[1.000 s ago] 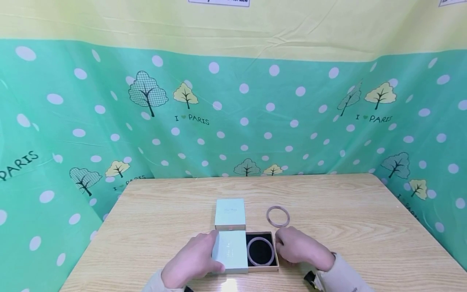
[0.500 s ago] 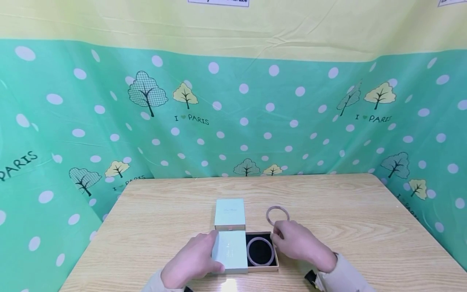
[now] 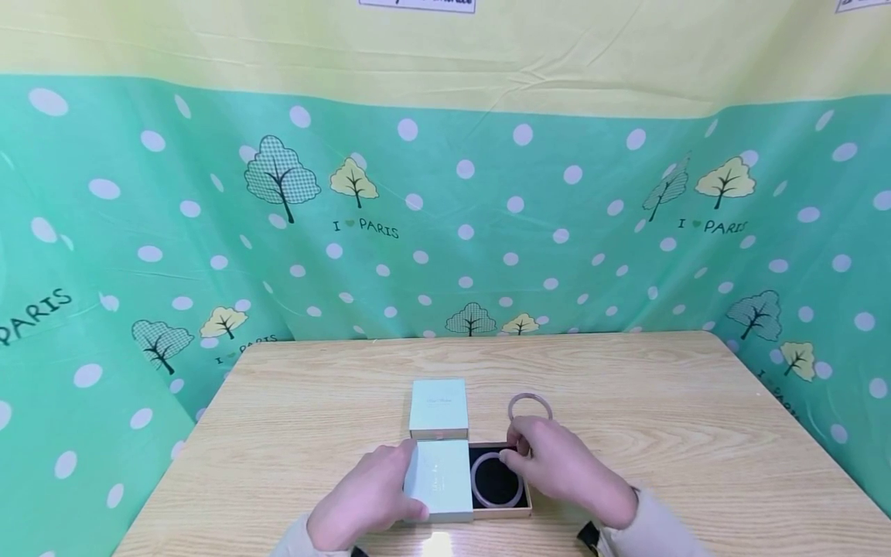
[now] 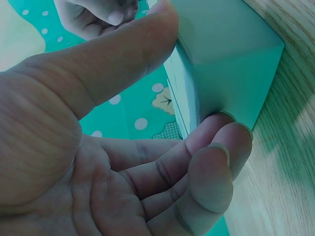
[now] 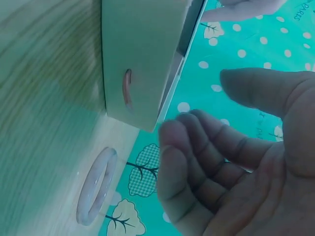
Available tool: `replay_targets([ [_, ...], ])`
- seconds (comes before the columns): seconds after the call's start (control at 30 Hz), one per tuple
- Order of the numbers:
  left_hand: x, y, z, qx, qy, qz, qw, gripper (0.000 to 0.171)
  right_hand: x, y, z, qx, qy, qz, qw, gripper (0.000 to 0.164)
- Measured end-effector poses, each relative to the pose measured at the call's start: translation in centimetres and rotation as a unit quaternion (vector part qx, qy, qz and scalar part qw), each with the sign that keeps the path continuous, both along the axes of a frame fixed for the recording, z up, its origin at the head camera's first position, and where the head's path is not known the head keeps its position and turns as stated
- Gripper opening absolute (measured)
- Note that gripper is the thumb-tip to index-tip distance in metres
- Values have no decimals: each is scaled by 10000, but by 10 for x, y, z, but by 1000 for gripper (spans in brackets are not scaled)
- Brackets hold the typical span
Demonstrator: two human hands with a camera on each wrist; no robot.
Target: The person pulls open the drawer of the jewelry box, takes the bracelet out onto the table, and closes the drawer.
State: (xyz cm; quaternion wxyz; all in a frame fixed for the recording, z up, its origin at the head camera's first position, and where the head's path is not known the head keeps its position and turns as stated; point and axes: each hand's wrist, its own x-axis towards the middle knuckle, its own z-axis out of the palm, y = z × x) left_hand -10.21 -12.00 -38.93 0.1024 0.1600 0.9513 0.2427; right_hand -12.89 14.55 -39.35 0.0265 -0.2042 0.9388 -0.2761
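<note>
My left hand (image 3: 365,495) grips the pale mint cover of a drawer-style gift box (image 3: 438,481), thumb at its near edge and fingers at the far left side. The drawer (image 3: 500,513) is pulled out to the right, its inside lined black. A lilac bangle (image 3: 474,481) lies in it. Over the drawer's far right corner is my right hand (image 3: 560,468), thumb and bent fingers apart, the thumb tip right at the bangle's upper edge. Nothing shows between them in the right wrist view, where a pink ribbon pull (image 5: 127,88) sits on the drawer's front.
A second mint box (image 3: 438,406), closed, stands directly behind the first. Another lilac bangle (image 3: 530,396) lies on the wooden table (image 3: 313,410) beyond my right hand, which partly covers it. A green polka-dot cloth (image 3: 487,193) hangs around the table's back and sides.
My right hand has moved from beside the drawer's right end up and left over its far corner, its thumb and fingers spreading. The left hand, boxes and bangles stay put.
</note>
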Motion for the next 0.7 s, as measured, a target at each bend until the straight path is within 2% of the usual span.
replay_targets([
  [0.23,0,0,0,8,-43,-16,10000,63,5,-5,-2,192,445,295,9984,23],
  [0.47,-1,-1,0,30,-58,-40,10000,65,10,-10,-4,328,644,634,9954,29],
  [0.7,0,-1,0,67,-48,-59,9999,64,16,-14,-7,622,1448,838,9839,29],
])
